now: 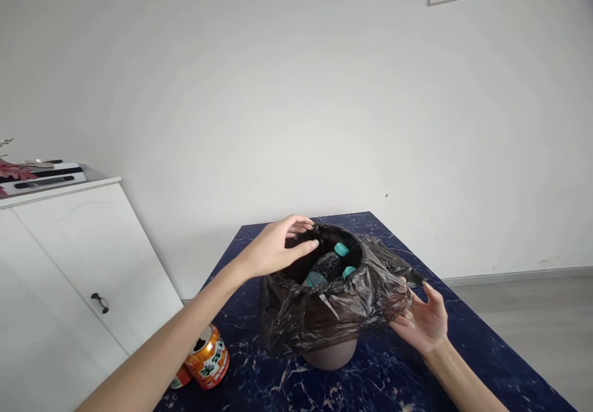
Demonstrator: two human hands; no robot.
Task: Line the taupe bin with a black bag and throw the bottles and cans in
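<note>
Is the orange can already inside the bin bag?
No, the orange can lies on the table to the left of the bin bag; only teal-capped bottles show inside it.

The blue marbled table (417,369) bears an orange can (208,357) and a bin (330,355) holding a black bag (333,313).

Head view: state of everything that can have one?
Black plastic bin liner, mouth open, skirt folded down over the bin.
Small brown round bin, upright, lined.
Teal-capped clear bottles, capped, inside the liner.
Orange drink can, tipped, not upright.
White cabinet doors, shut.
Left hand, at the liner's far rim, grip unclear.
Right hand, open, fingertips on the skirt.
</note>
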